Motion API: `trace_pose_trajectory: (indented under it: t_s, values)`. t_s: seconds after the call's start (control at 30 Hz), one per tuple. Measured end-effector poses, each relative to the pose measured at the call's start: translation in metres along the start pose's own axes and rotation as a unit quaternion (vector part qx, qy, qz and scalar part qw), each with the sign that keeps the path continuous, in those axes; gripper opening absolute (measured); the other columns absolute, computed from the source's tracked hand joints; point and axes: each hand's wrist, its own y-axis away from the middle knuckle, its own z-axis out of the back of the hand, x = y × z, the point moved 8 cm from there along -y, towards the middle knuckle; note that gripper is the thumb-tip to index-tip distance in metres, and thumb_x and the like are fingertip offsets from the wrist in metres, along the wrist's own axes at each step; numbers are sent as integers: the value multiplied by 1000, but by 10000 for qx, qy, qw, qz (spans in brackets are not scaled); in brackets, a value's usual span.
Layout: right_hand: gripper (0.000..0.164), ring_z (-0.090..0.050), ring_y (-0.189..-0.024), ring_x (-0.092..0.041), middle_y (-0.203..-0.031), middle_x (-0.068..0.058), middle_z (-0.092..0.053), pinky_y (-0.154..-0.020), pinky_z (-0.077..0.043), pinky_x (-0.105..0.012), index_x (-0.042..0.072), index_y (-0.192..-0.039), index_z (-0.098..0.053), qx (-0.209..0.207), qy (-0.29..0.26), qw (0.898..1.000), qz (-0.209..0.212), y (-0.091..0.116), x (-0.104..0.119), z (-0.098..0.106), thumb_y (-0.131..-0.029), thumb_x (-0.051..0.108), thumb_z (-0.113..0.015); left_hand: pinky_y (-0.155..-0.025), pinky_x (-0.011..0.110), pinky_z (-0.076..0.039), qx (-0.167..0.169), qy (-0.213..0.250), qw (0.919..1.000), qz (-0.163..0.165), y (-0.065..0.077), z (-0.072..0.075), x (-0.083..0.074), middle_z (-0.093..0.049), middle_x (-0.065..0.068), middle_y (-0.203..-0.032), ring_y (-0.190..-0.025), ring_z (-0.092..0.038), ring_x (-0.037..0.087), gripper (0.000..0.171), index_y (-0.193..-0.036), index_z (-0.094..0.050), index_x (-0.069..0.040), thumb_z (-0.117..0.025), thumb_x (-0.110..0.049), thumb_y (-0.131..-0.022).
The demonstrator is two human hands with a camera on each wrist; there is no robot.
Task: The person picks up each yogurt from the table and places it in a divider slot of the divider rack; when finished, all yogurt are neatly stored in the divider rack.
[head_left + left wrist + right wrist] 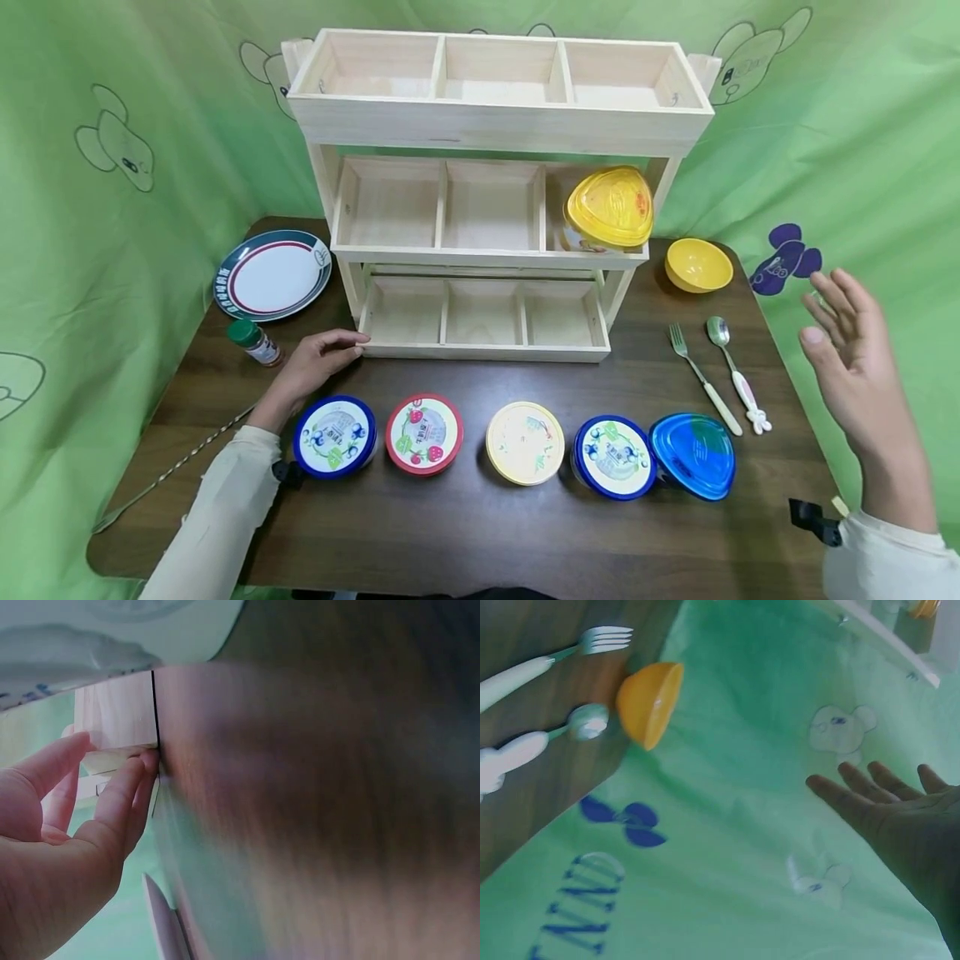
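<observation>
My left hand (318, 362) touches the front left corner of the lowest tray (480, 353) of a pale wooden three-tier rack (502, 125). In the left wrist view, the extended fingers (124, 784) meet the end of the wooden tray (116, 712). Off to the right, my right hand (847, 358) is raised beyond the table's edge, fingers spread and holding nothing. The right wrist view has this hand (907, 817) in front of the green cloth. Nearest to it are a spoon (738, 379) and a fork (705, 379) lying on the table.
Along the front stand blue-lidded jars (335, 437) (615, 457), a red-lidded jar (425, 434), a cream-lidded jar (525, 442) and a blue-lidded container (693, 456). A yellow-lidded container (611, 207) occupies the middle tier. Around the rack are a plate (273, 275), a green-capped bottle (255, 342) and a yellow bowl (698, 265).
</observation>
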Motion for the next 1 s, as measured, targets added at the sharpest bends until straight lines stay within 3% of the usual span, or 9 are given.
trace_pose_trajectory:
  t_s: [0.2, 0.3, 0.37, 0.43, 0.7, 0.9, 1.0]
  values:
    - [67, -33, -159, -16, -177, -12, -27, -115, -32, -10, 15, -173, -21, -36, -268, 9996, -67, 27, -22, 8, -113, 1, -46, -118, 58, -43, 36, 8, 10000, -2, 0, 0, 1, -61, 22, -149, -141, -54, 40, 37, -144, -67, -3, -63, -22, -113]
    - [64, -36, -157, -17, -176, -13, -29, -111, -40, -12, 12, -172, -25, -75, -1134, 9935, -64, 37, -30, 12, -113, -3, -44, -116, 54, -44, 12, -3, 10000, -65, -1, 1, 1, -62, 22, -148, -139, -55, 38, 38, -144, -68, -3, -63, -24, -113]
    - [62, -40, -154, -19, -174, -14, -31, -107, -45, -13, 8, -170, -29, -97, -1822, 9832, -3, 42, -35, 16, -112, -8, -43, -115, 53, -44, 3, -27, 9999, -115, -1, 2, 1, -62, 22, -148, -138, -55, 37, 39, -144, -67, -2, -64, -25, -113]
    - [60, -43, -152, -20, -172, -14, -35, -104, -48, -13, 5, -169, -31, -100, -2069, 9783, 91, 48, -38, 20, -111, -11, -40, -116, 53, -44, 0, -41, 9999, -135, 0, 3, 1, -62, 22, -148, -138, -55, 36, 39, -144, -67, -2, -64, -25, -112]
    - [56, -51, -145, -16, -167, -10, -44, -104, -50, -16, -7, -164, -33, -45, -2384, 9711, 130, 75, -52, 22, -109, -18, -35, -119, 58, -41, 58, -55, 9999, -106, 2, 3, 2, -60, 23, -151, -142, -52, 39, 40, -145, -66, -2, -64, -25, -112]
    - [55, -54, -142, -9, -167, -6, -46, -103, -50, -16, -10, -163, -34, -27, -2082, 9781, -30, 96, -59, 12, -109, -17, -38, -119, 59, -42, 82, -104, 9999, -87, 0, 1, 2, -59, 23, -152, -145, -51, 41, 39, -146, -66, -3, -62, -24, -113]
    - [52, -55, -140, -8, -167, -4, -48, -102, -51, -17, -12, -161, -37, -103, -2148, 9765, -146, 107, -63, 5, -109, -18, -38, -119, 60, -41, 91, -66, 9999, -84, 1, 1, 1, -59, 22, -152, -145, -50, 41, 40, -146, -66, -4, -63, -25, -113]
